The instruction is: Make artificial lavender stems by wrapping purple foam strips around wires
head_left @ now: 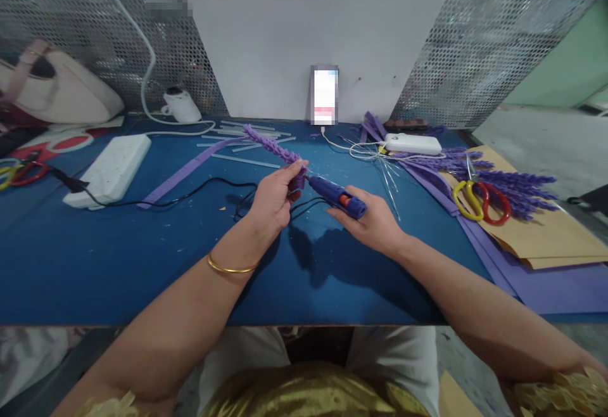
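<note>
The left hand (274,200), with a plain gold bangle (232,270) at its wrist, has its grip closed on the lower end of a slender, fuzzy purple flower spike (270,143), which is held above the middle of the blue bench (190,277) and slants up and away to the left. The right hand (373,220) has its grip wrapped around a dark blue plastic glue gun (335,195) with an orange-red part on its side; its nozzle points left at the base of the spike, very close to it, though whether the two touch cannot be told. A black cable runs across the bench to a white rectangular power strip (116,166) on the left. Beyond the left hand, a long flat purple strip (190,166) lies near several thin translucent rods (244,161). A lit phone (324,97) leans upright against the pale grey panel at the back, with a white cable at its lower edge. On the right, thin silvery wires (389,179) fan out near a white oblong box (412,144), and scissors with one yellow and one red handle (498,205) lie beside bushy purple flower spikes (527,190) on tan paper (560,236).
</note>
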`<state>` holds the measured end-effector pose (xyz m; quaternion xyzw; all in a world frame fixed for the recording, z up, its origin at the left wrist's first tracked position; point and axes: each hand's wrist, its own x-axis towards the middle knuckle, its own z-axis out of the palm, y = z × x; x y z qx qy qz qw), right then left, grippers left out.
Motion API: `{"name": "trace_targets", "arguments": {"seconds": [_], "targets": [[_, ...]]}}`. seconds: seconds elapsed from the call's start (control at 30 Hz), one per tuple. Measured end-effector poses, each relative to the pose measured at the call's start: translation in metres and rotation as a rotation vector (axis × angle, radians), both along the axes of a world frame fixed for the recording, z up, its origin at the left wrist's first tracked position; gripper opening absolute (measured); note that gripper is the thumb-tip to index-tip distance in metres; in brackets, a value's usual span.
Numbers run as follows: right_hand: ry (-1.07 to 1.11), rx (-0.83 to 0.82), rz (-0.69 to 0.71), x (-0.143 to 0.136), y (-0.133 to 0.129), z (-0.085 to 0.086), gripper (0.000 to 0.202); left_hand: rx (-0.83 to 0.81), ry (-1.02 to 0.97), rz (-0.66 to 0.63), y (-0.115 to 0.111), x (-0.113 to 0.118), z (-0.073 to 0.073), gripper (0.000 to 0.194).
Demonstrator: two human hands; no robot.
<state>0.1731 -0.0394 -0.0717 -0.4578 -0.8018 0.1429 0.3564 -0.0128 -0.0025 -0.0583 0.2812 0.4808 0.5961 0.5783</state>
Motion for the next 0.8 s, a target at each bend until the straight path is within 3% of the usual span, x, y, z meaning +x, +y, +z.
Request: {"name": "trace_targets", "arguments": {"seconds": [0.6,0.8], "targets": [[-0.087,0.005,0.019,-0.0003,-0.0021,0.0015,0.025,0.008,-0.027,0.014,0.004,-0.0025,-0.0012,0.03],[-0.125,0.022,0.027,0.0,-0.0019,-0.0004,0.026,0.0,-0.034,0.028,0.0041,-0.0023,-0.0003,0.025]]}}
